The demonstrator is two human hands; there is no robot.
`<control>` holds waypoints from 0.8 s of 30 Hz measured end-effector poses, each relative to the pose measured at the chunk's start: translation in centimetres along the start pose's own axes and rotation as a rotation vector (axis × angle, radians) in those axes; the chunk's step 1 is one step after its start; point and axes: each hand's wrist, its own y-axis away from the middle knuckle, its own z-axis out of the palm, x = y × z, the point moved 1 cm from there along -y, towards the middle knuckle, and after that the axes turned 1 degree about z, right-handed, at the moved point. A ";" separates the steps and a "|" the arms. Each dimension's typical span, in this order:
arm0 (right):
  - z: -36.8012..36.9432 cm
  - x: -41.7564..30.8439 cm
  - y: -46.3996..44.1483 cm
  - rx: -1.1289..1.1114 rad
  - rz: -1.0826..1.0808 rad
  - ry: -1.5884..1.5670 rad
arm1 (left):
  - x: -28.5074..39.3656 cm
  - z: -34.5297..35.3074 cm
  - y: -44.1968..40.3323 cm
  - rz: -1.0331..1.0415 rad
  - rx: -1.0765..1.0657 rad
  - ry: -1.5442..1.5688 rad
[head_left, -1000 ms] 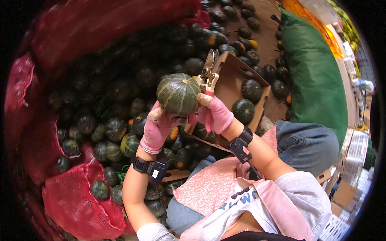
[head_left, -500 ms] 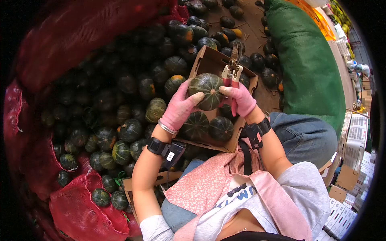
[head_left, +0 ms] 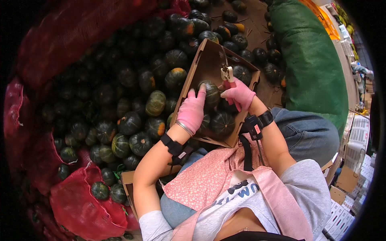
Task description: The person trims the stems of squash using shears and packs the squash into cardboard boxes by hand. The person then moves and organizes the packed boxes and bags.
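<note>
My left hand [head_left: 192, 109], in a pink glove, is against the left side of a dark green striped kabocha squash [head_left: 211, 96], its fingers slightly blurred. The squash is inside an open cardboard box [head_left: 188, 91]. My right hand [head_left: 240, 95], also gloved in pink, is wrapped round a pair of pruning shears [head_left: 227, 74] with light and red handles, blades pointing up and away. Its fingers are close to the right side of the same squash. Several other squashes lie in the box, one near my body [head_left: 222, 124] and one in the far right corner [head_left: 242, 74].
A large heap of kabocha squashes [head_left: 130, 122] spreads to the left and behind the box. Red mesh sacks [head_left: 80, 201] lie at the left. A long green sack [head_left: 307, 60] is at the right. Another cardboard box [head_left: 128, 176] stands by my left elbow.
The squash, held up over the box between both hands, has moved down into it. My left hand has shifted to the squash's left side; the shears remain in my right hand.
</note>
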 end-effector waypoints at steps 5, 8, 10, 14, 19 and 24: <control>1.2 0.4 -0.3 -0.063 -0.164 -0.027 | 0.3 -1.4 -1.7 -0.375 -0.064 0.810; 2.8 0.2 -0.1 -0.122 -0.293 -0.155 | -0.7 0.8 -3.1 -0.397 -0.060 0.966; 2.7 0.4 0.2 -0.104 -0.180 -0.243 | -1.7 2.8 -4.4 -0.240 -0.003 0.923; 1.3 2.3 -0.9 -0.341 0.053 -0.631 | 0.0 1.2 -3.9 -0.210 -0.178 0.311; 1.6 2.3 -1.3 -0.476 -0.023 -0.575 | 0.4 0.0 -1.9 0.218 -0.312 -0.214; -1.1 2.9 -2.3 -0.476 -0.164 -0.632 | -7.9 -8.0 3.2 0.158 -0.064 0.456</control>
